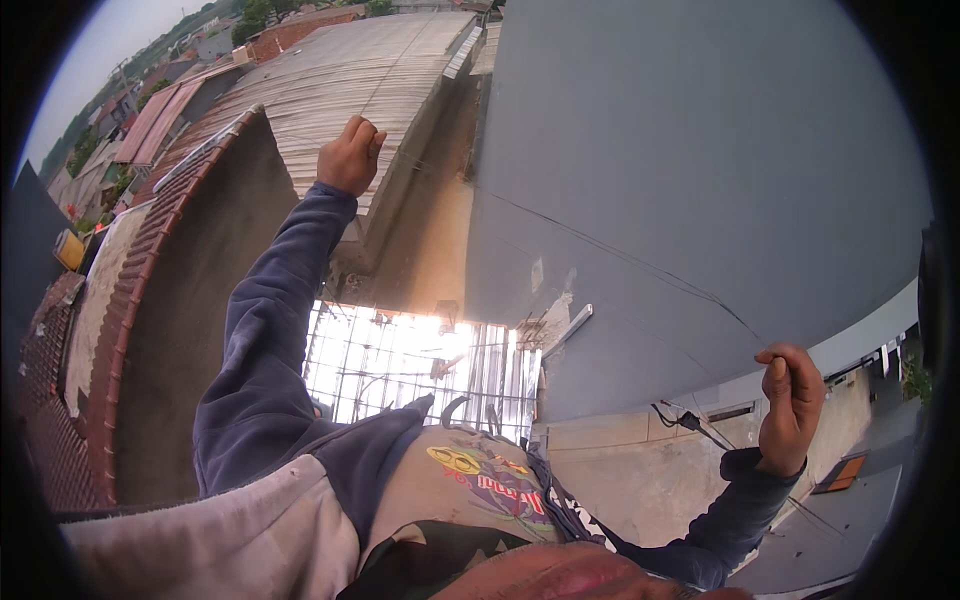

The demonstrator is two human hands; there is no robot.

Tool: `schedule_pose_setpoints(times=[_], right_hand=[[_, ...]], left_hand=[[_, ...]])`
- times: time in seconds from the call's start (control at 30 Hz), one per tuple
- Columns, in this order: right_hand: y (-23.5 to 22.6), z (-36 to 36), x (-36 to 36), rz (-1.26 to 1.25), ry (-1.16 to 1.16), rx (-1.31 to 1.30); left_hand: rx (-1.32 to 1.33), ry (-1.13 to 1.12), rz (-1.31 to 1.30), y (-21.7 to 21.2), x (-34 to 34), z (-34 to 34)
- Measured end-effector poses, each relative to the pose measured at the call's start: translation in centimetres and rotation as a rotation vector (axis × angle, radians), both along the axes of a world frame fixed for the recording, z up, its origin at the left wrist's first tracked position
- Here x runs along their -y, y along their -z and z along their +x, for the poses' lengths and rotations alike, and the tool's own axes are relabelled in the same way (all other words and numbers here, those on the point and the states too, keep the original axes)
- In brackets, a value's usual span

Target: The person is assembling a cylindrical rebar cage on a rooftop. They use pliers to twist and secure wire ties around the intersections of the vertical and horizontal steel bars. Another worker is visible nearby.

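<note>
My left hand (352,156) is raised on an outstretched arm at upper left, fingers closed around a thin dark wire or string. Out to the right, my right hand (792,408) pinches the thin dark wire (650,266) between thumb and fingertips. Slightly slack, the strand runs from the right hand up and left in front of a grey wall, toward the left hand. Beyond the left fist a fine line continues upward over a corrugated roof. Whether it is all one strand, I cannot tell.
A large smooth grey wall (690,130) fills the right. Left of it lie a corrugated roof (370,50) and a wall edged with red tiles (125,265). Far below me are a metal grid and bright translucent roof sheets (345,365). Dark cables (688,421) hang near my right forearm.
</note>
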State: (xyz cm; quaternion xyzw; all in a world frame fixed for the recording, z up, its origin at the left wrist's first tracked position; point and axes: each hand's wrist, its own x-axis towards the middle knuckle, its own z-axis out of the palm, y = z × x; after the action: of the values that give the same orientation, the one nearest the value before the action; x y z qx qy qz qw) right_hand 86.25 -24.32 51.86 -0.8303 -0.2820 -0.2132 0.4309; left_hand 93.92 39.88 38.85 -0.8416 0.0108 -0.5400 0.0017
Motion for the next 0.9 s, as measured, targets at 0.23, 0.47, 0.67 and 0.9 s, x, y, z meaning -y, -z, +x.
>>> schedule_pose_setpoints(times=[0.23, 0.47, 0.67, 0.9], right_hand=[[1.6, -2.3, -3.7, -1.04, -0.429, -0.321], [4.1, 1.1, -1.4, -0.557, 0.25, 0.031], [-2.8, -2.0, -5.4, -0.738, -0.872, -0.448], [0.1, 0.9, -3.9, -1.055, 0.202, 0.108]], left_hand=[[-0.065, -0.187, -0.093, 1.8, -4.8, 1.1], [0.014, -0.268, -0.125, 1.2, -8.4, -0.7], [0.136, -0.37, -0.186, -2.9, -12.3, -1.5], [0.34, -0.248, -0.093, -8.5, -12.6, 0.0]])
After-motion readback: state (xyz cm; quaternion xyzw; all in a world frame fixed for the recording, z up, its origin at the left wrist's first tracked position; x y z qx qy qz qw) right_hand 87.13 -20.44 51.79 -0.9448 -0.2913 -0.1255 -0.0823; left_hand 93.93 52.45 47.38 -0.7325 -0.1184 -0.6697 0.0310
